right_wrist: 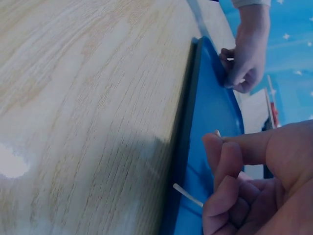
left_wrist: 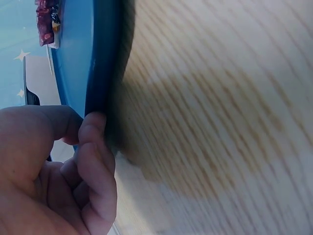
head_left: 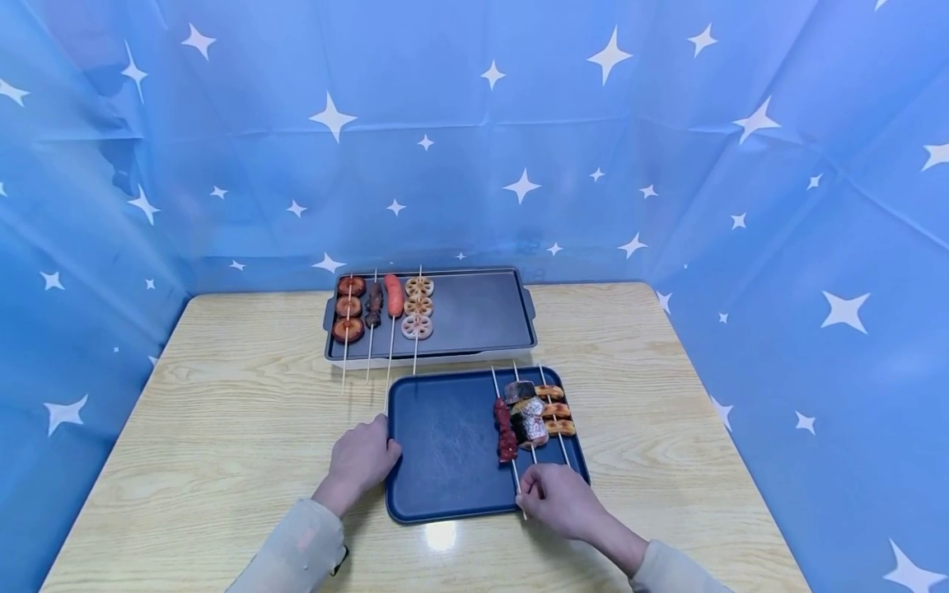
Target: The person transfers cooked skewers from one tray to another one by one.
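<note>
The left hand [head_left: 363,453] grips the left edge of the blue tray [head_left: 445,511], thumb on the rim and fingers curled at its side; the left wrist view shows the same hand [left_wrist: 63,171] pinching the tray's rim [left_wrist: 95,58]. At the tray's lower right, the right hand [head_left: 559,498] pinches the stick end of the dark red meat skewer [head_left: 506,432]. Beside that skewer lie one with silvery-black wrapped pieces [head_left: 529,420] and one with browned pieces [head_left: 556,410]. In the right wrist view, a stick tip [right_wrist: 188,194] shows by the right hand [right_wrist: 249,186].
Behind the tray stands a dark grill plate [head_left: 478,313] on a pale base. Across its left half lie skewers of mushroom [head_left: 348,307], dark meat [head_left: 374,305], sausage [head_left: 394,296] and lotus slices [head_left: 418,306]. A blue star-patterned curtain [head_left: 445,165] surrounds the wooden table [head_left: 222,412].
</note>
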A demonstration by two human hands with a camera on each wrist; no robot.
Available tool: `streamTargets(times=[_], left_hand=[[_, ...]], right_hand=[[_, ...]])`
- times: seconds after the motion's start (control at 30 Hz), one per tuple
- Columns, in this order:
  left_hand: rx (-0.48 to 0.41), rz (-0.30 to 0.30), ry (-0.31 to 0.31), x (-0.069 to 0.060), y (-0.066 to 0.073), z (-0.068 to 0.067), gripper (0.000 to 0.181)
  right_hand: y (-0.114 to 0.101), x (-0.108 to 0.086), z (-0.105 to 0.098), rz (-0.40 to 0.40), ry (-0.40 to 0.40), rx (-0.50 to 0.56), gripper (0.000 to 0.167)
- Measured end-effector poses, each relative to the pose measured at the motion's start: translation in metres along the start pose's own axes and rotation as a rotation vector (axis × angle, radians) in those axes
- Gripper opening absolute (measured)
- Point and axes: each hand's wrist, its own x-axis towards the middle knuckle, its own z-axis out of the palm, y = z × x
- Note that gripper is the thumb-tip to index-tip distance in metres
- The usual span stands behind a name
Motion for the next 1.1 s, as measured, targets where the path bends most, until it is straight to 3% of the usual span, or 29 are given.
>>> streamTargets(times=[0.43,1.1], left_hand=[[-0.003,-0.012,-0.014,0.001,0.0,0.0,0.021],[-0.007,-0.027,-0.016,0.003,0.0,0.003,0.024]], right_hand=[[0.003,0.005,0.004,0.064,-0.031,0.101,0.009],[0.011,0.01,0.012,0.097,-0.003,0.045,0.01]])
